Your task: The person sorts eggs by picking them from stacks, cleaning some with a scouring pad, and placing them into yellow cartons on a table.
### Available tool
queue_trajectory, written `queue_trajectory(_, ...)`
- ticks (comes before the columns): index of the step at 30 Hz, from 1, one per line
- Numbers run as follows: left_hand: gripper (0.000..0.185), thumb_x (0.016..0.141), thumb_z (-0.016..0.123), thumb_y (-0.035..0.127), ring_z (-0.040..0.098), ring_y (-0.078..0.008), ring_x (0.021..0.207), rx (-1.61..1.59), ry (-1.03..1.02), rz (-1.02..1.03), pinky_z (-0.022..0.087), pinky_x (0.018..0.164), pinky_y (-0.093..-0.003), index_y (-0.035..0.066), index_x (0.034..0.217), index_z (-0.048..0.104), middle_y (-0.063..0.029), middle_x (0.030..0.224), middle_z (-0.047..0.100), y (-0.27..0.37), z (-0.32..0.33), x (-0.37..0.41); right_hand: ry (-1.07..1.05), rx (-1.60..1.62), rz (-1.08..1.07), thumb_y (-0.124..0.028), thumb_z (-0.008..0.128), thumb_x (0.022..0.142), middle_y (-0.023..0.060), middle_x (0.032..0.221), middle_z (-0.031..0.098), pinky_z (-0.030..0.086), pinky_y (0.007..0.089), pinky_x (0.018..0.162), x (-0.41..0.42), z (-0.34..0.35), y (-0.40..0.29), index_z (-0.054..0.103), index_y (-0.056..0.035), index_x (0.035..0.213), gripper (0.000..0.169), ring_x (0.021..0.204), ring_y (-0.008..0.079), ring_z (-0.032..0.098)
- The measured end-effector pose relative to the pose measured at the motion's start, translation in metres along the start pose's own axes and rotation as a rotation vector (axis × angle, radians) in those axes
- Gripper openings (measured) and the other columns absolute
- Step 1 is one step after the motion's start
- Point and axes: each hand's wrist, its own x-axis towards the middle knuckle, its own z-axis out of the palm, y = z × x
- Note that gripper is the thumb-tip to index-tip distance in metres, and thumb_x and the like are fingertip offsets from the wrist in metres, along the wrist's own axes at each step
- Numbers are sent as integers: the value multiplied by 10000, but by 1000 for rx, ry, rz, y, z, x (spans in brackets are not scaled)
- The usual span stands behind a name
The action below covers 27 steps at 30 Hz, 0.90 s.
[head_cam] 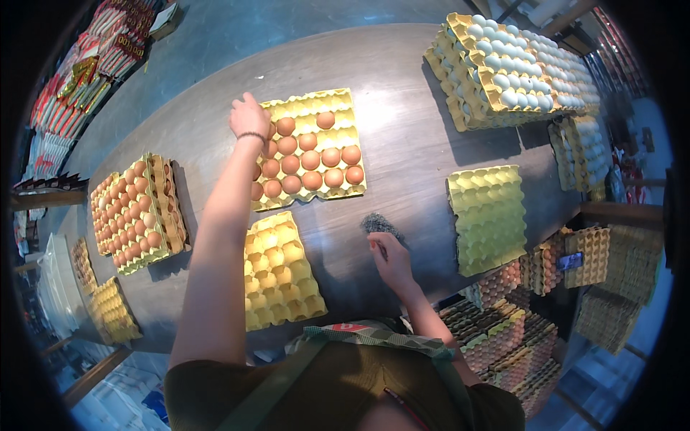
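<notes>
A yellow pulp egg tray (337,99) lies on the dark wood-grain table, its near rows filled with brown eggs (311,160). Farther back, many of its cups hold nothing. My left hand (249,116), with a dark band at the wrist, is at the tray's far left corner, over the eggs' left column; what its fingers hold is hidden. Low above the table, my right hand (391,258) has curled fingers beside a dark scouring pad (380,223). Whether it grips anything is unclear. An eggless yellow tray (277,269) sits closer to me, partly behind my left forearm.
Stacked trays of brown eggs (126,210) stand at left, and pale bluish eggs (512,64) fill a stack at far right. Another eggless tray (488,221) rests right of my right hand. Below the table's right edge are many stacked egg trays (501,339).
</notes>
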Motion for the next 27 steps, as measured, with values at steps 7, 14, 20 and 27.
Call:
queue_trajectory(7, 343, 786, 729, 159, 572, -371, 971, -534, -46, 439, 486, 827, -465, 76, 1067, 552, -186, 986, 566, 70, -17, -106, -38, -25, -37, -67, 588, 925, 128, 1012, 660, 531, 364, 702, 4, 2, -8, 630, -72, 1057, 139, 808, 315, 668)
queue_trajectory(14, 256, 836, 674, 184, 583, -353, 928, -278, -12, 527, 482, 801, -467, 56, 1033, 571, -179, 976, 580, 81, 16, -99, -1, -26, -67, -68, 593, 926, 126, 1000, 656, 527, 362, 700, 5, -1, -20, 627, -66, 1053, 131, 798, 315, 659)
queue_trajectory(20, 420, 879, 651, 434, 602, -300, 1027, -48, -104, 305, 511, 857, -404, 56, 1061, 649, -168, 1077, 614, 105, 10, -72, -17, 5, -21, -73, 590, 927, 126, 987, 654, 524, 370, 696, -8, -3, -15, 629, -71, 1047, 126, 789, 316, 655)
queue_trajectory(27, 312, 861, 578, 365, 720, -230, 903, 117, -490, 205, 558, 747, -361, 123, 877, 774, -95, 932, 745, 122, 8, -35, 48, -60, -102, -29, 599, 922, 98, 946, 648, 505, 305, 666, -11, -8, -10, 641, -61, 1086, 173, 727, 215, 643)
